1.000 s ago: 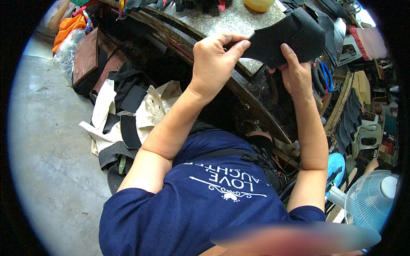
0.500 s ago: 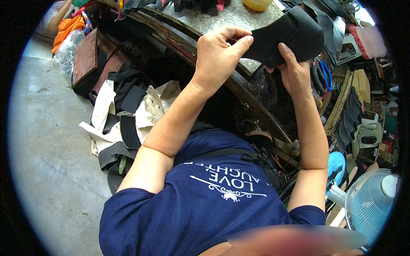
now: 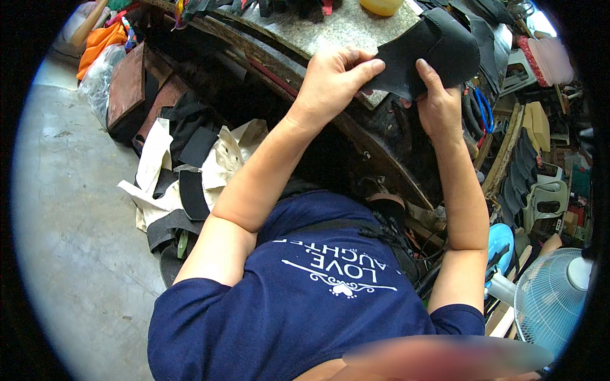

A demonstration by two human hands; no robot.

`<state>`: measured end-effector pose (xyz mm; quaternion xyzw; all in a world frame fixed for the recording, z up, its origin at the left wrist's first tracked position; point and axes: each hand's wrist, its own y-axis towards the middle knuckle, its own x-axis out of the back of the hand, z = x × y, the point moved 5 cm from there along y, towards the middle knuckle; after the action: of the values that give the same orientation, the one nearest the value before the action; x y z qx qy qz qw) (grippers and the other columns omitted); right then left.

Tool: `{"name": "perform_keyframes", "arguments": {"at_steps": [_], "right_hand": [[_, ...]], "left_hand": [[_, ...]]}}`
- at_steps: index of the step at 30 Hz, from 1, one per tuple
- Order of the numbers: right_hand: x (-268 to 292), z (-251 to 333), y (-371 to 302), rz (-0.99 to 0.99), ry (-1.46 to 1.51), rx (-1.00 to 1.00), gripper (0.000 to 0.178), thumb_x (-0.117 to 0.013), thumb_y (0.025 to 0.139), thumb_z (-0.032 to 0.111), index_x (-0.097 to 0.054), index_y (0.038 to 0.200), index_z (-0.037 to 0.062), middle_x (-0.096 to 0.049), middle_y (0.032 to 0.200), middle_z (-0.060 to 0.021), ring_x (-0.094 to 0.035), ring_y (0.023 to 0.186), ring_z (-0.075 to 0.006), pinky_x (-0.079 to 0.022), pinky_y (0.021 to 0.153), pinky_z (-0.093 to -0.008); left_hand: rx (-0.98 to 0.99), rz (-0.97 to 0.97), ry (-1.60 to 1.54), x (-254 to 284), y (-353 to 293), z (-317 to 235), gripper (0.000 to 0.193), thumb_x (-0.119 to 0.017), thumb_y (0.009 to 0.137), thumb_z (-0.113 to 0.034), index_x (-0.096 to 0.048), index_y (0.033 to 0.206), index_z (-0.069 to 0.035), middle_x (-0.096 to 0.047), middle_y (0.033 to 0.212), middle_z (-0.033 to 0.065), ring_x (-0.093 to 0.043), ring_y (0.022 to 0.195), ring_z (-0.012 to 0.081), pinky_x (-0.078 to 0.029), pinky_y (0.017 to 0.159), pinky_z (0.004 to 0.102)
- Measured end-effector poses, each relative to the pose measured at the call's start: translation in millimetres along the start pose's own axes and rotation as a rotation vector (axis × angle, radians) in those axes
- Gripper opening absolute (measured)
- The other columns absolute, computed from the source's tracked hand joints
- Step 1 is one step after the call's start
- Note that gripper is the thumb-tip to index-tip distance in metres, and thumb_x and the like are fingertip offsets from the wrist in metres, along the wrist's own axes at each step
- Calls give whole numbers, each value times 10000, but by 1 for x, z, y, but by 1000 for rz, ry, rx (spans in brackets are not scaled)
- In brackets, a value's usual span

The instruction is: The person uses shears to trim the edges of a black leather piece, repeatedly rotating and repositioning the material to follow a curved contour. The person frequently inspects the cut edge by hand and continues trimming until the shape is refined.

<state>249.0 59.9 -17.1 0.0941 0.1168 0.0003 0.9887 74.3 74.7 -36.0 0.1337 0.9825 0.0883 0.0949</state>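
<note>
A curved black piece that looks like a shoe upper (image 3: 448, 54) is held up over the corner of the worktable (image 3: 305, 28), with a stitched or folded seam across it. My left hand (image 3: 330, 82) is closed in a pinch at the left end of the piece, thumb against fingers. On the lower edge my right hand (image 3: 440, 108) grips it, the thumb lying on the near face and the other fingers mostly hidden behind. Anything small between the left fingertips cannot be made out.
A tub of yellowish stuff (image 3: 381, 5) and black scraps (image 3: 273, 6) lie on the worktable. Black and cream offcuts (image 3: 222, 155) are heaped at lower left beside a brown board (image 3: 127, 86). A fan (image 3: 553, 298) stands at right, below stacked black pieces (image 3: 516, 181).
My left hand has moved a little to the right and down, and its end of the shoe upper has come closer to my right hand. The right hand has barely moved.
</note>
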Motion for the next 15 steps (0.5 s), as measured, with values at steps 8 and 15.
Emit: {"name": "perform_keyframes", "arguments": {"at_steps": [8, 15], "right_hand": [[6, -6, 2, -13, 24, -25, 217, -627, 926, 132, -560, 1108, 34, -633, 876, -61, -634, 659, -167, -471, 445, -285], [-5, 9, -2, 13, -42, 15, 252, -678, 893, 173, -604, 1080, 20, -655, 888, -63, -640, 671, -158, -507, 475, -275]], "left_hand": [[246, 188, 8, 1, -34, 8, 264, -593, 958, -266, -699, 919, -27, -669, 759, -4, -583, 619, 51, -450, 570, 192], [110, 369, 786, 31, -45, -31, 318, -665, 873, -316, -718, 827, -6, -665, 688, 100, -634, 613, 204, -503, 599, 316]]}}
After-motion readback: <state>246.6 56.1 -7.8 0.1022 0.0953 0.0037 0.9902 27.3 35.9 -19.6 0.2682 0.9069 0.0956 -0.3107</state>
